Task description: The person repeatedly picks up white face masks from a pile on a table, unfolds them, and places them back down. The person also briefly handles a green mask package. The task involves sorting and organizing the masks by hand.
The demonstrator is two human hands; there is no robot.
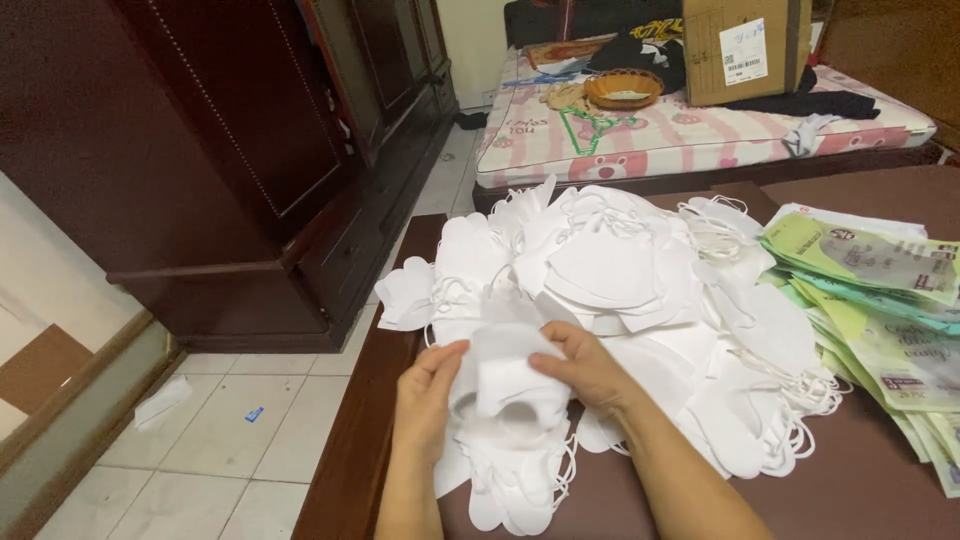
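Head view, looking down at my two bare hands over a dark brown table (880, 480). My left hand (428, 395) and my right hand (585, 365) both grip one folded white face mask (505, 375), which sits between them: the left fingers curl over its left edge, the right thumb and fingers pinch its upper right edge. Both hands are closed narrowly on the mask. Directly below the hands lies a small stack of white masks (515, 480) with ear loops trailing at its right side. Beyond the hands, and spreading away to the right of my right hand, I see a large loose heap of white masks (640, 265). Farther right of that heap, well apart from my right hand, sits a fanned pile of green and yellow printed packets (880, 310). Left of my left hand the table edge drops to a tiled floor (230, 440) and a dark wooden cabinet (230, 170).
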